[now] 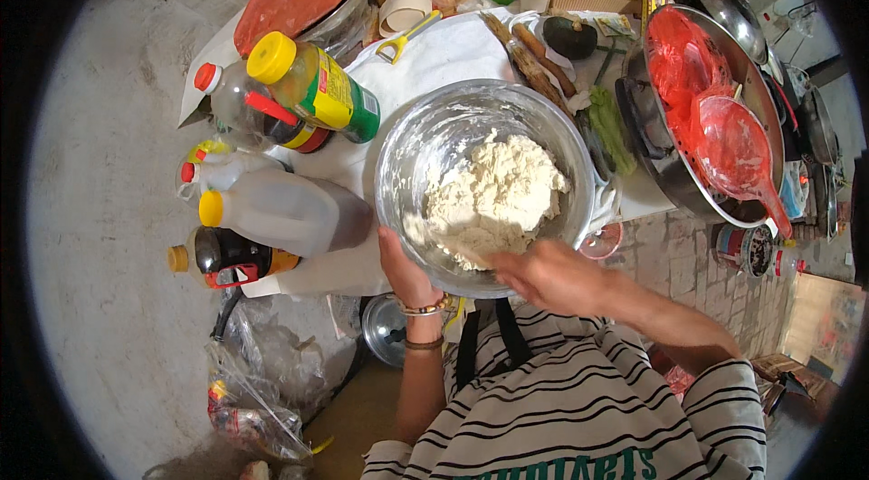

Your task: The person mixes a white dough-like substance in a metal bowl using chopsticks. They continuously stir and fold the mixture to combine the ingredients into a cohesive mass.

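Note:
A wide stainless steel bowl [421, 133] stands at the near edge of the cloth-covered table, tilted slightly towards me. Inside it lies a lumpy mass of pale, shaggy dough [506, 181], with wet smears on the wall. My left hand [407, 269] grips the bowl's near left side, thumb up along the outside. Over the near right rim, my right hand [550, 276] is closed around a light wooden stirring utensil [475, 250]. Motion blur and the fingers hide its exact shape; its far end reaches into the dough.
Left of the bowl stand a green jar with a yellow lid [326, 89], a large plastic jug [292, 212] and a dark sauce bottle [237, 256]. Beyond lie a yellow peeler [407, 37] and a dark green squash [569, 37]. At right, a big pan [635, 93] holds a red strainer [736, 147].

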`<action>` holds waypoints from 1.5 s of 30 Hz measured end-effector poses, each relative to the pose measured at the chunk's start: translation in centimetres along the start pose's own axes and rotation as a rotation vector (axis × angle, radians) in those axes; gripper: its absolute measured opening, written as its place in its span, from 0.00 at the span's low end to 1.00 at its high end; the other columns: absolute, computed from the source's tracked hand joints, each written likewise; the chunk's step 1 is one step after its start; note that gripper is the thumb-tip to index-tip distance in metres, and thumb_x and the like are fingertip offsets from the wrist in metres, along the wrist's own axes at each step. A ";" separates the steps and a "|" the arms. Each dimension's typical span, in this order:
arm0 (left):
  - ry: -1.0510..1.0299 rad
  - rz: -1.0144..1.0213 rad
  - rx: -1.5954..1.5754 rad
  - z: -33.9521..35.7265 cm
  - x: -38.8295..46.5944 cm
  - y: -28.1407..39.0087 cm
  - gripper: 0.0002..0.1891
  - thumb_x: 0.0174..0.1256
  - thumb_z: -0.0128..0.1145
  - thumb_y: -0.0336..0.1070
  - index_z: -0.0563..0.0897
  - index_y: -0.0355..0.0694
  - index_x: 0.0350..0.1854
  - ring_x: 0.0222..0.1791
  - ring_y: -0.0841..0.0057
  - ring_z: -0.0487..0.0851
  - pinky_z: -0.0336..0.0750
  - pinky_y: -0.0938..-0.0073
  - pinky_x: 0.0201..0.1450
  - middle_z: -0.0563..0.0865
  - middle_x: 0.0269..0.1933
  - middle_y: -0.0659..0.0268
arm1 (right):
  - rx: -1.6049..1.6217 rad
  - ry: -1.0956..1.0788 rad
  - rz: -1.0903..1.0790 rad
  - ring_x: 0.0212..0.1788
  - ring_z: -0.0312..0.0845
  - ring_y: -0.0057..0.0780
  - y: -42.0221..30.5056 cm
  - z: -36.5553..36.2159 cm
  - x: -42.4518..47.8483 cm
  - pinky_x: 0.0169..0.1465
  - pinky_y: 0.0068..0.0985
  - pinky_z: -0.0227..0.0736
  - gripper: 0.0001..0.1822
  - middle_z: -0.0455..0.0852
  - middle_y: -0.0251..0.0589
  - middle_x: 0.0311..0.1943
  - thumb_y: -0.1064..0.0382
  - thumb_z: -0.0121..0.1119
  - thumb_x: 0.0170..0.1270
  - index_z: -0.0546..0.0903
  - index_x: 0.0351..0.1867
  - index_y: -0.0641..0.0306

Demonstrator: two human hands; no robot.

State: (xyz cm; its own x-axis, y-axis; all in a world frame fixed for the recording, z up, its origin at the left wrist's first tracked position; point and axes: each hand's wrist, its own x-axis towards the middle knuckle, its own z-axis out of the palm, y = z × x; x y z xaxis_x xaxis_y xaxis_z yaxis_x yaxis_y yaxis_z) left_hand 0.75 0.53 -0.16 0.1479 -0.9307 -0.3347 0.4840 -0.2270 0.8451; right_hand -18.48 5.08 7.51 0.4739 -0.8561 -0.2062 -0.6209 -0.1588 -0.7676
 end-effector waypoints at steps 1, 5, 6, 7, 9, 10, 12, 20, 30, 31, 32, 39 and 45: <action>-0.007 -0.008 -0.041 0.2 -0.3 0.1 0.27 0.72 0.37 0.55 0.69 0.35 0.58 0.48 0.70 0.78 0.74 0.69 0.50 0.77 0.53 0.61 | 0.036 0.055 -0.029 0.18 0.76 0.44 -0.6 0.3 -0.8 0.25 0.34 0.71 0.13 0.77 0.54 0.16 0.70 0.54 0.60 0.77 0.46 0.67; 0.018 -0.026 -0.023 -0.6 0.2 -0.5 0.27 0.72 0.38 0.56 0.70 0.36 0.58 0.46 0.71 0.78 0.74 0.68 0.50 0.77 0.52 0.62 | 0.099 0.127 0.081 0.22 0.78 0.51 -1.0 -1.4 1.5 0.29 0.42 0.74 0.08 0.77 0.58 0.17 0.66 0.50 0.63 0.78 0.40 0.65; 0.031 -0.006 0.010 -1.3 0.6 -1.0 0.27 0.72 0.38 0.56 0.70 0.36 0.57 0.46 0.71 0.78 0.74 0.68 0.50 0.78 0.51 0.62 | 0.138 0.185 0.020 0.21 0.77 0.52 0.0 -0.1 1.3 0.28 0.43 0.73 0.08 0.76 0.58 0.16 0.66 0.50 0.63 0.77 0.41 0.65; 0.044 0.002 -0.007 -0.9 0.2 -0.8 0.27 0.72 0.37 0.56 0.70 0.36 0.57 0.46 0.71 0.79 0.74 0.68 0.50 0.78 0.51 0.62 | 0.123 0.147 -0.003 0.21 0.77 0.54 -0.4 0.5 0.5 0.27 0.43 0.73 0.09 0.76 0.57 0.16 0.66 0.51 0.62 0.77 0.42 0.65; 0.067 0.008 -0.038 0.1 -0.9 -0.4 0.26 0.72 0.37 0.55 0.71 0.36 0.57 0.46 0.71 0.79 0.74 0.69 0.49 0.78 0.51 0.61 | 0.011 0.316 -0.175 0.20 0.77 0.53 -1.3 1.4 -0.8 0.26 0.42 0.72 0.10 0.77 0.57 0.16 0.67 0.51 0.61 0.76 0.44 0.65; 0.064 0.009 -0.003 0.0 -0.9 -0.4 0.26 0.73 0.36 0.54 0.70 0.36 0.57 0.47 0.72 0.78 0.73 0.69 0.51 0.78 0.51 0.61 | 0.039 0.267 -0.088 0.19 0.77 0.50 -1.3 1.0 -0.3 0.25 0.39 0.72 0.11 0.77 0.55 0.15 0.67 0.52 0.62 0.77 0.45 0.66; 0.078 0.011 0.027 0.3 -0.9 -0.3 0.25 0.73 0.36 0.54 0.70 0.36 0.57 0.48 0.72 0.78 0.73 0.69 0.51 0.77 0.52 0.62 | 0.092 0.170 0.083 0.17 0.77 0.44 -1.3 -0.7 1.5 0.24 0.33 0.74 0.13 0.78 0.52 0.15 0.69 0.53 0.62 0.77 0.48 0.68; 0.233 0.063 0.186 2.8 -2.8 0.8 0.23 0.75 0.36 0.46 0.68 0.30 0.59 0.52 0.74 0.72 0.65 0.73 0.58 0.74 0.56 0.60 | 0.028 0.255 -0.021 0.17 0.77 0.46 -1.6 1.4 -0.2 0.24 0.36 0.72 0.13 0.77 0.54 0.16 0.69 0.55 0.60 0.76 0.46 0.68; 0.173 0.121 0.153 2.2 -2.9 -0.1 0.24 0.74 0.37 0.47 0.67 0.31 0.59 0.53 0.73 0.70 0.62 0.72 0.59 0.73 0.56 0.59 | 0.085 0.201 0.083 0.21 0.78 0.51 -0.8 0.4 1.7 0.28 0.39 0.73 0.10 0.80 0.55 0.20 0.68 0.53 0.61 0.78 0.43 0.66; 0.140 0.126 0.108 2.1 -2.7 -0.2 0.24 0.74 0.37 0.47 0.67 0.31 0.59 0.53 0.73 0.70 0.62 0.72 0.59 0.72 0.56 0.59 | 0.019 0.244 0.099 0.21 0.78 0.50 -0.4 0.0 2.6 0.28 0.39 0.73 0.10 0.80 0.55 0.20 0.67 0.52 0.63 0.77 0.43 0.67; 0.204 0.146 0.219 2.1 -3.0 -0.2 0.23 0.74 0.37 0.47 0.66 0.32 0.59 0.53 0.73 0.71 0.62 0.73 0.60 0.73 0.55 0.60 | 0.031 0.256 0.033 0.21 0.77 0.53 -0.2 0.4 2.0 0.27 0.40 0.73 0.08 0.78 0.57 0.18 0.67 0.51 0.62 0.76 0.40 0.68; -0.046 0.080 -0.011 -0.9 1.1 0.6 0.25 0.74 0.34 0.54 0.72 0.35 0.52 0.47 0.74 0.76 0.68 0.71 0.54 0.78 0.48 0.62 | 0.031 0.245 0.018 0.20 0.77 0.53 -1.5 -0.9 1.8 0.25 0.42 0.72 0.07 0.76 0.56 0.14 0.68 0.50 0.62 0.75 0.39 0.69; 0.040 -0.125 -0.076 0.5 2.2 1.5 0.31 0.71 0.35 0.61 0.72 0.35 0.56 0.47 0.73 0.78 0.72 0.71 0.52 0.79 0.50 0.63 | -0.006 0.242 -0.061 0.12 0.74 0.41 -1.9 1.2 -0.4 0.18 0.32 0.66 0.09 0.75 0.50 0.12 0.71 0.53 0.63 0.76 0.43 0.69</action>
State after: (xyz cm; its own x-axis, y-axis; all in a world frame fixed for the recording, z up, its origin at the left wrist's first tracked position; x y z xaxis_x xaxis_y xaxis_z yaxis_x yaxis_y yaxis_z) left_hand 1.41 -1.96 0.57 0.1158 -0.8842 -0.4525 0.5641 -0.3165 0.7627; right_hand -16.73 6.28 8.32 0.3480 -0.9375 -0.0076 -0.5999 -0.2164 -0.7702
